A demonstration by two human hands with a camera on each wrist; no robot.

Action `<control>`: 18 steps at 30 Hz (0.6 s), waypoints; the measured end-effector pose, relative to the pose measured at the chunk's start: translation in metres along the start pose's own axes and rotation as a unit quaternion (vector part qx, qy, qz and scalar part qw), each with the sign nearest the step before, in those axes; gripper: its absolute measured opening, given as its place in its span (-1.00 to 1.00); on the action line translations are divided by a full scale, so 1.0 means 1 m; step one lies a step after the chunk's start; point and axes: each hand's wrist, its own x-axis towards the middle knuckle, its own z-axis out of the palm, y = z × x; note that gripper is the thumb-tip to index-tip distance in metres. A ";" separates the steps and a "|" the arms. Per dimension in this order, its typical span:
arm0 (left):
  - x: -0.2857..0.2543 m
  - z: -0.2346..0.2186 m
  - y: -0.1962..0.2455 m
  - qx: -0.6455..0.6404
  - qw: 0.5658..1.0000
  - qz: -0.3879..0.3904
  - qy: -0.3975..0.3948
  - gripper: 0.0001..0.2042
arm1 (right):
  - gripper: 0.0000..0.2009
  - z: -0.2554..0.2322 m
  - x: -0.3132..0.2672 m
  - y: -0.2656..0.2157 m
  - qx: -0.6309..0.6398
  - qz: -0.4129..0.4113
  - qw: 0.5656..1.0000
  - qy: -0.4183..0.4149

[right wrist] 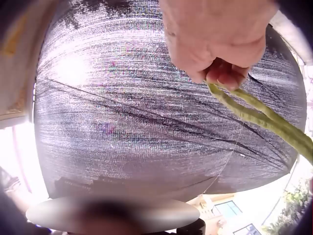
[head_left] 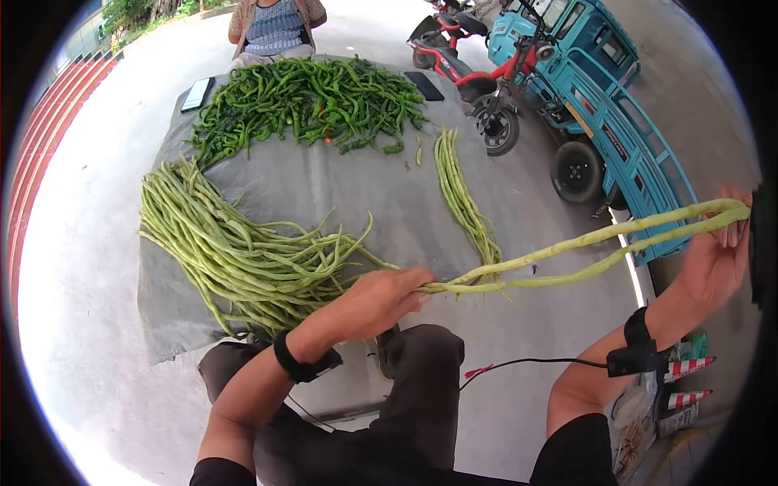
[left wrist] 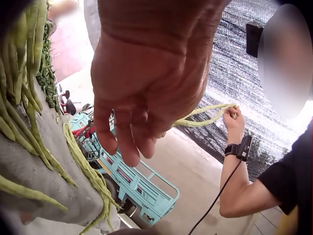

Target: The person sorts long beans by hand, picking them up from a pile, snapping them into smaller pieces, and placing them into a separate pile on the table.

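Observation:
Two pale green yardlong beans [head_left: 567, 245] stretch taut between my hands, out past the right side of the table. My left hand [head_left: 381, 301] pinches one end of them, low over the table's front edge. With my right hand [head_left: 717, 255] raised at the far right, I hold the other end, where the beans bend together in the fingers. In the right wrist view the beans [right wrist: 264, 117] run down from the curled fingers of that hand [right wrist: 220, 39]. Just left of my left hand lies a large pile of yardlong beans [head_left: 235, 243]. A smaller bunch [head_left: 463, 194] lies straight on the table's right part.
Green chili peppers [head_left: 308, 101] cover the far side of the grey-covered table [head_left: 324, 182], between two phones [head_left: 197, 95] [head_left: 424, 86]. A person [head_left: 277, 28] sits across. A red scooter [head_left: 466, 65] and a blue cargo tricycle [head_left: 600, 121] stand at the right. A cable [head_left: 527, 361] hangs from my right wrist.

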 end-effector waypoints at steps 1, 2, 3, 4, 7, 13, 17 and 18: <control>-0.002 0.003 -0.004 -0.007 1.000 0.008 0.004 -0.74 | -0.76 -0.002 0.003 -0.011 -0.012 -0.007 1.000 0.002; -0.005 0.006 -0.006 -0.015 1.000 0.016 0.007 -0.72 | -0.77 -0.004 0.001 -0.021 -0.030 -0.022 0.999 0.014; -0.007 0.006 -0.006 -0.011 1.000 0.008 0.006 -0.70 | -0.78 -0.007 -0.002 -0.030 -0.038 -0.017 0.999 0.013; -0.008 0.003 -0.007 -0.008 1.000 -0.001 0.004 -0.67 | -0.79 -0.009 -0.006 -0.039 -0.046 -0.011 0.999 0.011; -0.011 -0.001 -0.010 -0.010 1.000 -0.006 0.023 -0.64 | -0.84 -0.012 -0.021 -0.059 -0.055 0.040 0.998 -0.016; -0.020 -0.017 -0.008 -0.015 0.998 -0.004 0.065 -0.69 | -0.82 0.001 -0.065 -0.058 -0.120 0.170 0.977 0.045; -0.025 -0.029 -0.002 -0.007 0.996 -0.014 0.083 -0.71 | -0.80 -0.012 -0.089 -0.020 -0.230 0.252 0.939 0.051; -0.026 -0.032 -0.001 0.000 0.996 -0.014 0.089 -0.71 | -0.81 -0.016 -0.095 -0.008 -0.236 0.272 0.931 0.053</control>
